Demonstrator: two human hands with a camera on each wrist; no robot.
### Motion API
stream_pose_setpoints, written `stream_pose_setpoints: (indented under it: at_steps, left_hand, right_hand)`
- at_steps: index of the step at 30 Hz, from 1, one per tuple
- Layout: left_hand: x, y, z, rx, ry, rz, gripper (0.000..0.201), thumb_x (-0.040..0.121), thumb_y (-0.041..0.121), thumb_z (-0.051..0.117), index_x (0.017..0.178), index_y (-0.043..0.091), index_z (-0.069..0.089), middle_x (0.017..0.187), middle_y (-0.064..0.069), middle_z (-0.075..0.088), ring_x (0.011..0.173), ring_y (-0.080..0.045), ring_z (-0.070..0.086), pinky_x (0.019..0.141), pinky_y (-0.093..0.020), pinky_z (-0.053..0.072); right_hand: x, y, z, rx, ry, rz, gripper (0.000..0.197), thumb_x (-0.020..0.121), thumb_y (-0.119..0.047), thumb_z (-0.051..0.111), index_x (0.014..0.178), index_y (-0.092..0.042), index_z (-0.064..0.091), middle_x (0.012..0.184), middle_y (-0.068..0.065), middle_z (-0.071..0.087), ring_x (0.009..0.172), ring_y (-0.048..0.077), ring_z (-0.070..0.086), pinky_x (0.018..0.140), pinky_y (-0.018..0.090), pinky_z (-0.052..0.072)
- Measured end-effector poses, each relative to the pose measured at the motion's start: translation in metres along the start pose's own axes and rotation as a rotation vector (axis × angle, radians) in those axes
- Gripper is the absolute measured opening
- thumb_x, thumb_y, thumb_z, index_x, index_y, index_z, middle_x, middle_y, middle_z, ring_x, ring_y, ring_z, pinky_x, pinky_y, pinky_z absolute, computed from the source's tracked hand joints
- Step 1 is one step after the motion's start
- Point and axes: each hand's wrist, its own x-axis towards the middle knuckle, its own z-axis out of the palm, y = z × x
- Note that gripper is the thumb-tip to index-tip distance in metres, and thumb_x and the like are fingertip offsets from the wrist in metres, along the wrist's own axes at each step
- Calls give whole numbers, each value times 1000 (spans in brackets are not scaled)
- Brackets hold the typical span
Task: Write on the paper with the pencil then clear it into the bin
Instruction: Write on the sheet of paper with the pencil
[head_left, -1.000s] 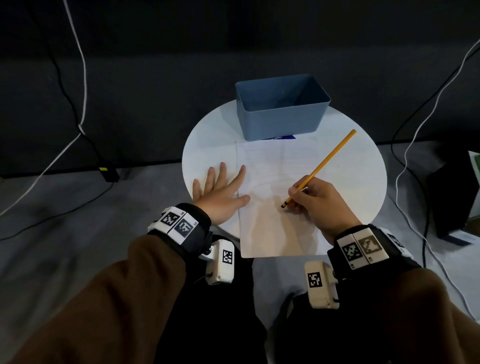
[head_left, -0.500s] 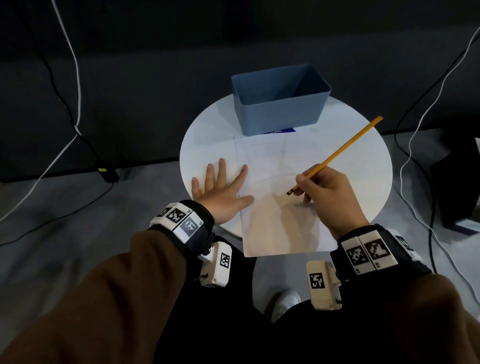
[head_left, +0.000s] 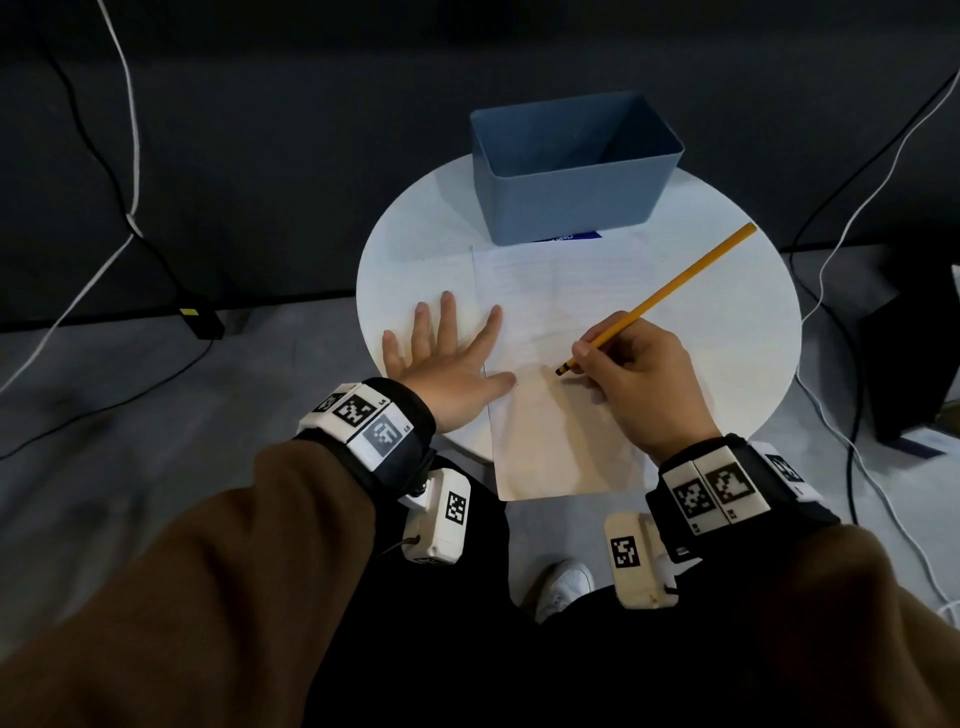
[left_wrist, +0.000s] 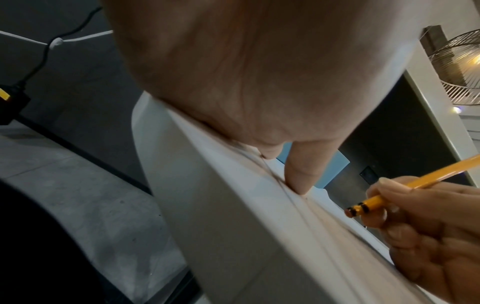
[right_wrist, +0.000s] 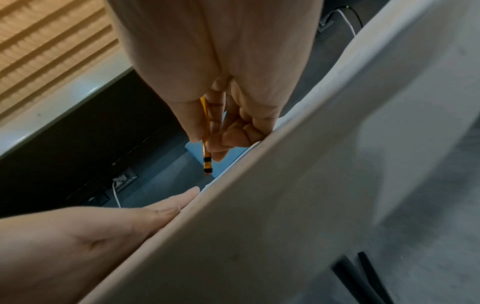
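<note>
A white sheet of paper (head_left: 550, 415) lies on the round white table (head_left: 727, 338) and overhangs its near edge. My left hand (head_left: 441, 358) lies flat with fingers spread, its thumb (left_wrist: 301, 176) pressing the sheet's left edge. My right hand (head_left: 639, 379) grips a yellow pencil (head_left: 670, 288) over the middle of the sheet. The pencil's black-banded end (left_wrist: 358, 209) points down at the paper, and whether it touches is unclear. The long shaft slants up to the right. A blue bin (head_left: 571, 176) stands empty at the table's far side, just beyond the sheet's top edge.
A blue label (head_left: 571, 237) peeks from under the bin. Cables and a black adapter (head_left: 200, 317) lie on the grey floor at left, more cables and a dark box (head_left: 914, 364) at right. A white shoe (head_left: 563, 587) shows below the table.
My right hand has carried the pencil's lower end a little up the sheet and leftward toward my left thumb. The left hand has stayed flat in place.
</note>
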Motion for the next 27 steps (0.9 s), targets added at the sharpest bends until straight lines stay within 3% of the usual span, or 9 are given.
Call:
stream_pose_setpoints:
  at_steps: [3, 5, 10, 15, 17, 20, 23, 27]
  left_hand:
    - [0, 0, -1, -6, -4, -2, 74, 97, 64, 35, 149, 56, -17, 156, 4, -41, 142, -22, -40, 115, -57, -20]
    - [0, 1, -1, 0, -12, -8, 73, 98, 64, 34, 148, 56, -17, 155, 5, -42, 142, -22, -41, 115, -57, -20]
    - [1, 2, -1, -8, -22, -13, 74, 97, 67, 34, 148, 56, -19, 155, 4, -43, 141, -23, -41, 115, -57, -21]
    - [2, 1, -1, -5, -32, -9, 75, 96, 66, 35, 148, 57, -18, 155, 4, -42, 141, -23, -41, 114, -58, -20]
    - [2, 1, -1, -5, -33, -6, 74, 96, 66, 35, 148, 57, -18, 155, 4, -42, 142, -23, -41, 114, -58, -20]
    - [2, 1, -1, -1, -35, -9, 75, 96, 66, 35, 148, 57, -18, 155, 4, -42, 142, -23, -40, 115, -58, -19]
    - [1, 1, -2, 6, -39, -11, 74, 96, 66, 35, 148, 56, -18, 155, 3, -42, 142, -24, -40, 115, -58, -19]
    - [0, 0, -3, 11, -38, -5, 75, 96, 66, 35, 148, 56, -19, 155, 3, -42, 142, -24, -39, 115, -59, -19]
  right_hand:
    - [-3, -8, 3, -105, -35, -102, 7, 94, -13, 71, 87, -10, 69, 77, -4, 71, 69, -2, 66, 65, 9, 48]
    - [-3, -13, 10, -193, -61, -184, 8, 92, -13, 73, 86, -11, 70, 77, -8, 69, 71, -5, 64, 65, 4, 43]
    - [2, -16, 26, -330, -119, -285, 10, 93, -18, 72, 85, -17, 66, 71, -12, 68, 71, -1, 65, 66, 12, 47]
    - [10, -13, 12, -462, -58, -257, 11, 95, -18, 69, 86, -15, 63, 74, -6, 69, 70, 7, 66, 72, 31, 55]
    - [13, -13, 3, -492, -12, -237, 12, 95, -17, 70, 85, -15, 63, 72, -8, 67, 68, 1, 62, 71, 25, 53]
    - [12, -16, 0, -451, -29, -221, 11, 93, -16, 72, 83, -16, 66, 70, -14, 66, 68, -1, 63, 65, 7, 45]
    - [10, -15, -2, -431, -97, -206, 11, 90, -16, 75, 82, -17, 68, 70, -12, 67, 70, -2, 63, 64, 6, 44]
    - [14, -12, -21, -540, -10, -177, 12, 91, -19, 75, 82, -15, 68, 67, -13, 63, 64, 2, 59, 59, 7, 40]
